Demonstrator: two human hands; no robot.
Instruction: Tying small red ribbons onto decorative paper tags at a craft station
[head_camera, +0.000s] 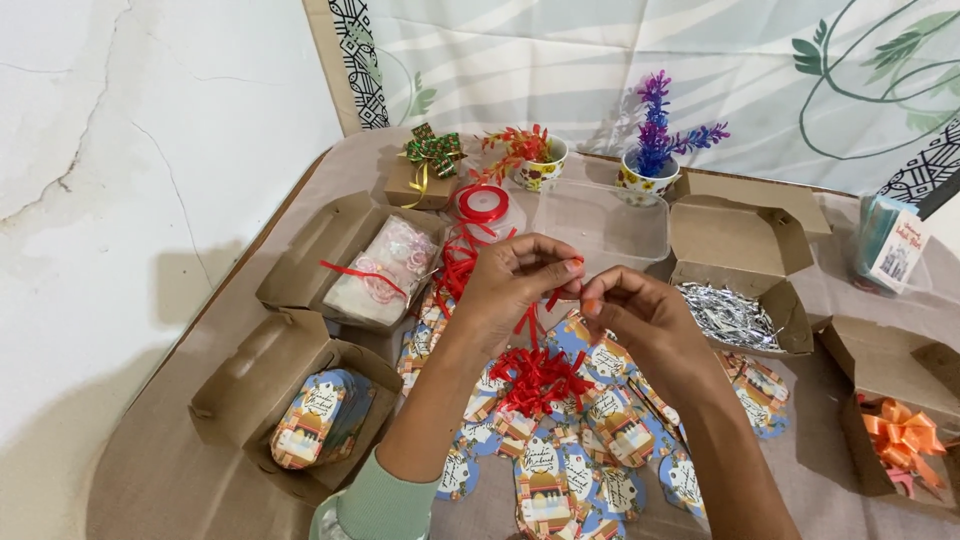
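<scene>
Pinching a short red ribbon piece (553, 297) between fingertips of left hand (515, 285) and right hand (630, 305), both closed on it above the table. Directly below, red ribbon pile (537, 378) on printed paper tags (585, 440); ribbon spool (483, 203) behind, box of silver shreds (730, 315) at right.

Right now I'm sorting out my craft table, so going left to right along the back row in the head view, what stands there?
Small brown gift box with a green bow → red ribbon spool → cup with a red-orange plant → cup with a purple plant → teal card stack in clear wrap.
</scene>
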